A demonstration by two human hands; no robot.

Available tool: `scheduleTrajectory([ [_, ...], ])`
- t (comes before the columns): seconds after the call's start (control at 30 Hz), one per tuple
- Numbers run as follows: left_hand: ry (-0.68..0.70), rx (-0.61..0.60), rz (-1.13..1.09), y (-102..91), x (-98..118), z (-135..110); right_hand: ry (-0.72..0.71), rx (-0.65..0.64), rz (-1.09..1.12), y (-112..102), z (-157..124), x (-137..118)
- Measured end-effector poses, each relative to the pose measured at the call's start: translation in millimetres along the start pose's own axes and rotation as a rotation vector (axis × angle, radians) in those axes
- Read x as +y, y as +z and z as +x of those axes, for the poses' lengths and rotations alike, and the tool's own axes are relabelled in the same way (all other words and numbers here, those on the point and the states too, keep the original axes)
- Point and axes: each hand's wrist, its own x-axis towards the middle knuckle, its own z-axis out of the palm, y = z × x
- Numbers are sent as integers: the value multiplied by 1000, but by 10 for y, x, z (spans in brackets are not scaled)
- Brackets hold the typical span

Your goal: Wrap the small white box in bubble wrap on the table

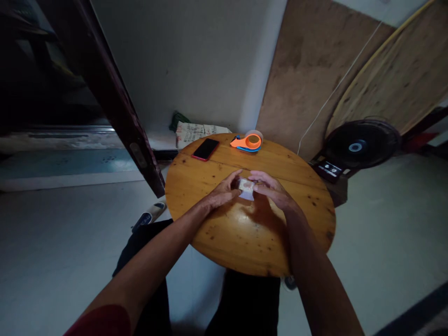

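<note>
Between my two hands is a small whitish box or packet (246, 188) with faint printing on its top, over the middle of the round wooden table (224, 242). My left hand (227, 187) grips its left side, thumb toward the near edge and fingers curled behind. My right hand (271, 188) holds the right side, with the thumb and fingers bent around it. What exactly the packet is, I cannot make out. Beyond the hands lie an orange and blue tape dispenser (249, 141) with a clear roll, and a phone (206, 149) with a red edge and dark screen.
A black fan (360, 145) stands on the floor right of the table. A large round wooden board (395, 70) leans against the wall. Behind the table sits a printed sack (198, 132). A dark door frame (115, 93) rises at the left, near a shoe (149, 216).
</note>
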Motion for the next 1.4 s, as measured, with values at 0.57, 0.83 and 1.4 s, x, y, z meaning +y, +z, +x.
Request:
scheduleTrajectory([
  [0.57, -64, 121, -48, -22, -4, 51, -83, 110, -197, -42, 40, 40],
  [0.83, -37, 123, -40, -27, 15, 38, -103, 126, -177, 126, 94, 127],
  [1.4, -24, 67, -5, 0, 4, 5, -100, 459, -15, 129, 126, 71],
])
